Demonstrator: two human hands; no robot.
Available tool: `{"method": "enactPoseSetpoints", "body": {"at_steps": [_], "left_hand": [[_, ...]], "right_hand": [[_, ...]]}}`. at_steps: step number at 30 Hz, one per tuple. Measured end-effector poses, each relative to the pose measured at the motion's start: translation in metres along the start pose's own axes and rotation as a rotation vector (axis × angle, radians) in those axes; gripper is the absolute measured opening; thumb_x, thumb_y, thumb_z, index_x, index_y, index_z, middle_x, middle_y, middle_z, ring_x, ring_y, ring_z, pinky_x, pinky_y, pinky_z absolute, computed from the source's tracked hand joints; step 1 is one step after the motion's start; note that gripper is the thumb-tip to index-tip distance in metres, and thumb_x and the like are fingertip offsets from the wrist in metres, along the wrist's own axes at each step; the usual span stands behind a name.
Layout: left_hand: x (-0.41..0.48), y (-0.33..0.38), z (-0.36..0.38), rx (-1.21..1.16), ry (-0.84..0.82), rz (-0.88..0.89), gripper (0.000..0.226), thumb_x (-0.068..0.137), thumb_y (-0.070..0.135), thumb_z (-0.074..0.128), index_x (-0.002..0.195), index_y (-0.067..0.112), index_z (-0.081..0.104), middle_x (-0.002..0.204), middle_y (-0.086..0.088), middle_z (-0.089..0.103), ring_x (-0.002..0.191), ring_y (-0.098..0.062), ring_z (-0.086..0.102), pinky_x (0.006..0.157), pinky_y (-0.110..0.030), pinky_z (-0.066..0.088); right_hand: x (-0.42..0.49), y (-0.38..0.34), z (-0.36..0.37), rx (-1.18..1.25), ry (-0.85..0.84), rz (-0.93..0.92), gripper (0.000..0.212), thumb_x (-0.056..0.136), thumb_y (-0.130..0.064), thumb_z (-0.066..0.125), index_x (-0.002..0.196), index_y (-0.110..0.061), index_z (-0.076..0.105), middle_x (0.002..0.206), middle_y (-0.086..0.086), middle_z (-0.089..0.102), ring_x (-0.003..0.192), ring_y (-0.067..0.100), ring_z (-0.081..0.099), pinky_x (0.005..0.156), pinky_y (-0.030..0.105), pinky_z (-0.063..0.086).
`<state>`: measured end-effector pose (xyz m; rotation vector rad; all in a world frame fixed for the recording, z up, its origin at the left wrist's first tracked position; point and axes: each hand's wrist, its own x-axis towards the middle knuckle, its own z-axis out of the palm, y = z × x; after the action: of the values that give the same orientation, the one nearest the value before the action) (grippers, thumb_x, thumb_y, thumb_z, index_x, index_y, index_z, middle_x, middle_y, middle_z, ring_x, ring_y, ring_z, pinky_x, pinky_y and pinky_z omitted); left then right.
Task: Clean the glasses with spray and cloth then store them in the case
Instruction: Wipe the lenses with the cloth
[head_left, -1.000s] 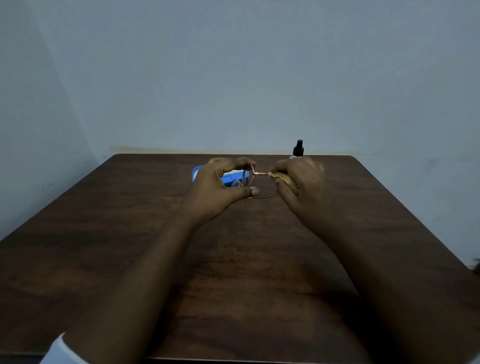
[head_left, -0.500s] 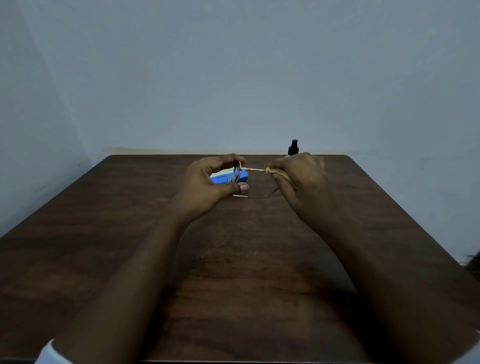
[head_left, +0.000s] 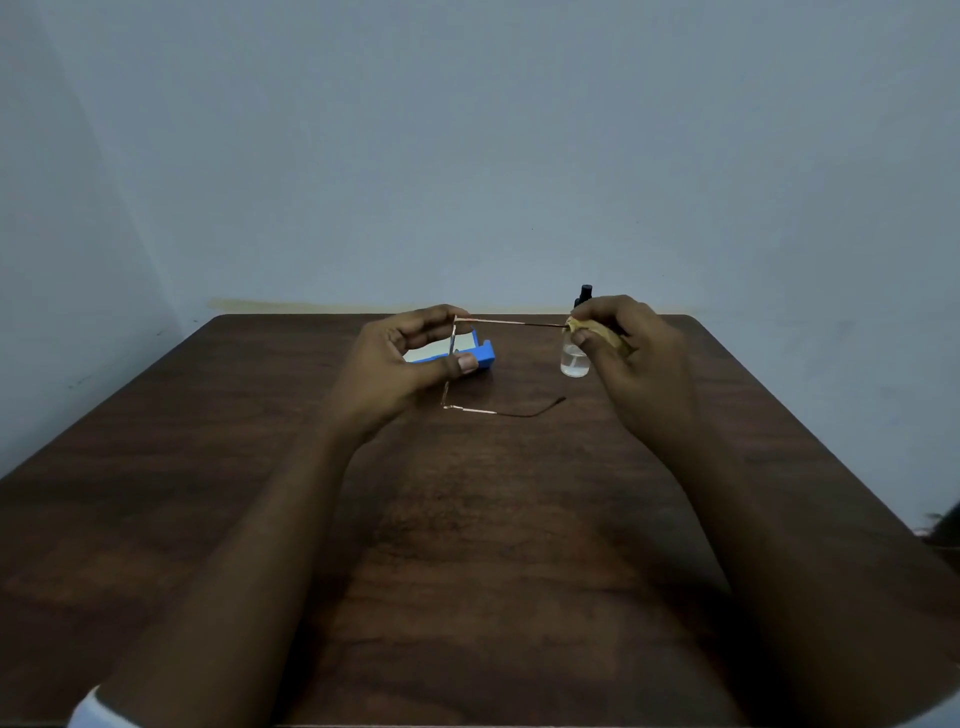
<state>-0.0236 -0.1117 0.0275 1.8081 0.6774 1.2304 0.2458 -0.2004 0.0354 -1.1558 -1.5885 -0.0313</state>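
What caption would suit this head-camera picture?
Left hand holds the glasses while right hand pinches one temple in a yellow cloth.

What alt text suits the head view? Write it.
The left hand holds glasses by the front while the right hand pinches a yellow cloth on one temple's end, above a wooden table. A blue case and spray bottle sit behind.

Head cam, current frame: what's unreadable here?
Head view only:
- Lenses of the glasses: edge-on and partly behind the left hand; how clean they are is unreadable.
- The cloth: bunched inside the right hand, only a yellow bit shows.
- The spray bottle: partly behind the right hand.
- The case: left hand covers most of it; inside unseen.
- A dark shape at right: cut off by the frame edge.
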Motion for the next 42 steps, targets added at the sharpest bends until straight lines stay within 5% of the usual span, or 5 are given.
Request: {"method": "enactPoseSetpoints", "body": {"at_steps": [4,10,18,27,42], "left_hand": [[0.001,0.002,-0.003,-0.06,-0.021,-0.013,0.054,0.076,0.033,0.092,0.126,0.025,0.075,0.126,0.003,0.079,0.131,-0.012,0.068,0.113,-0.042,0.049],[0.002,0.001,-0.007,-0.056,-0.063,-0.036,0.057,0.079,0.024,0.094,0.132,0.016,0.073,0.127,0.002,0.079,0.131,-0.011,0.068,0.104,-0.025,0.055],[0.0,0.003,-0.006,-0.099,-0.122,-0.076,0.047,0.081,0.021,0.091,0.126,0.022,0.077,0.127,-0.002,0.079,0.125,-0.016,0.072,0.098,-0.024,0.058],[-0.001,0.004,-0.004,-0.004,-0.021,-0.084,0.037,0.073,0.043,0.091,0.109,0.039,0.083,0.12,0.006,0.081,0.123,-0.008,0.071,0.104,-0.036,0.051],[-0.002,0.008,-0.003,-0.017,-0.017,-0.109,0.042,0.072,0.047,0.091,0.112,0.04,0.082,0.12,0.005,0.081,0.119,-0.017,0.074,0.115,-0.062,0.048]], "right_hand": [[0.003,0.001,-0.002,0.441,-0.011,0.256,0.019,0.097,-0.005,0.071,0.109,-0.019,0.073,0.1,-0.002,0.078,0.089,0.014,0.07,0.066,0.019,0.056],[0.008,0.005,0.0,1.012,0.074,0.619,0.029,0.094,-0.008,0.07,0.121,0.001,0.063,0.117,0.025,0.07,0.106,0.035,0.07,0.09,0.044,0.061],[0.01,0.008,0.005,1.244,0.157,1.027,0.02,0.107,-0.001,0.051,0.118,0.008,0.065,0.118,0.024,0.072,0.096,0.033,0.074,0.071,0.037,0.067],[0.009,-0.01,-0.005,1.432,-0.065,0.93,0.04,0.095,-0.026,0.063,0.114,0.009,0.067,0.123,0.032,0.071,0.104,0.041,0.076,0.077,0.041,0.066],[0.01,-0.003,-0.001,1.139,-0.011,0.781,0.017,0.091,-0.003,0.068,0.104,-0.012,0.071,0.102,0.006,0.078,0.095,0.019,0.075,0.087,0.039,0.061]]}}
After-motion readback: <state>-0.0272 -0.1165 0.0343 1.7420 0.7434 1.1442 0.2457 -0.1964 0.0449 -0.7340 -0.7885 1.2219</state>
